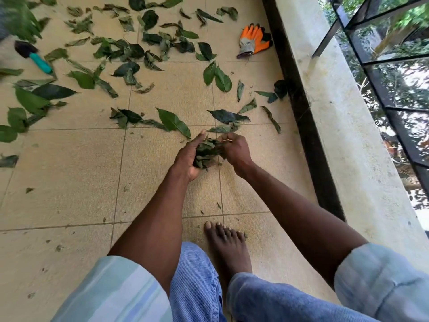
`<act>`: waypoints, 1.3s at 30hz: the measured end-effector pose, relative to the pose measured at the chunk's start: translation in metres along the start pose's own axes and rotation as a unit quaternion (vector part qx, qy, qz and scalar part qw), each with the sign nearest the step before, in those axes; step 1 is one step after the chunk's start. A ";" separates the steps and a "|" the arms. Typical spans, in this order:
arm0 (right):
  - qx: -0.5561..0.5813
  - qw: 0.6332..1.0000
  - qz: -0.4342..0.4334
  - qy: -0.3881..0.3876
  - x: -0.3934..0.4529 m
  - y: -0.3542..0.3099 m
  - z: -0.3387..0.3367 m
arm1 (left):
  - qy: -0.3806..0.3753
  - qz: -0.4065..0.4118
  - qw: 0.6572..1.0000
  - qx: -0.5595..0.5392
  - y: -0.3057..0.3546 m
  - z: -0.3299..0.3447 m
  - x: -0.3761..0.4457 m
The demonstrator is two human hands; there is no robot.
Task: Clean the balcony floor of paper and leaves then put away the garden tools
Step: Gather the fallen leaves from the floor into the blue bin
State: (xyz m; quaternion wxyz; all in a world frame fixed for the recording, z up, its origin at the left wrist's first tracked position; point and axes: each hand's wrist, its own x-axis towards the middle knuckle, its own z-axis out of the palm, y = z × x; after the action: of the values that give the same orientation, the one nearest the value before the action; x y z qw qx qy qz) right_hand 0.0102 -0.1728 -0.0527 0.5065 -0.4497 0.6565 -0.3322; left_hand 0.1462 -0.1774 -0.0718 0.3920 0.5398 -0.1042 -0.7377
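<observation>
Green crumpled leaves (207,153) are bunching between my hands: left hand (189,159) cupping, right hand (235,149) gripping; orange gloves (254,40) lying at one o'clock on the tiled floor (69,177).

I see my left hand (189,159) cupped, fingers curled, palm facing right. My right hand (235,149) pinches inward beside it, both arms extended downward.

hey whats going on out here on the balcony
A person is bent over the tiled balcony floor, gathering fallen leaves by hand. The left hand cups a bunch of leaves while the right hand grips the same bunch from the other side. Many loose leaves are spread over the tiles ahead. A pair of orange and grey gloves lies near the wall, and a teal-handled trowel lies at the far left, neither put away yet.
</observation>
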 end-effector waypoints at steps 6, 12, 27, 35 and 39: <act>-0.111 0.993 0.017 -0.039 0.010 0.003 0.036 | 0.089 0.016 0.996 -0.024 0.001 -0.003 -0.005; -0.124 0.990 -0.064 -0.017 0.036 -0.016 0.017 | 0.225 0.046 0.969 -0.092 0.013 -0.036 0.000; -0.535 0.768 -0.304 -0.177 -0.027 0.084 -0.024 | 0.220 0.021 0.974 -0.039 0.006 -0.027 -0.008; -0.490 0.824 -0.266 -0.098 -0.005 0.061 -0.021 | 0.220 0.026 0.975 -0.013 0.009 -0.018 -0.001; -0.427 0.882 -0.199 -0.032 0.019 0.017 -0.012 | 0.222 0.028 0.975 -0.008 0.013 -0.017 0.009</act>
State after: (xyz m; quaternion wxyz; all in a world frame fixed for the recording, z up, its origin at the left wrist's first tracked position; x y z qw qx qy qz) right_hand -0.0076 -0.1841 -0.0714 0.2095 -0.7534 0.6153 -0.0993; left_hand 0.1659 -0.1882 -0.0774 0.4298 0.6841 -0.0239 -0.5888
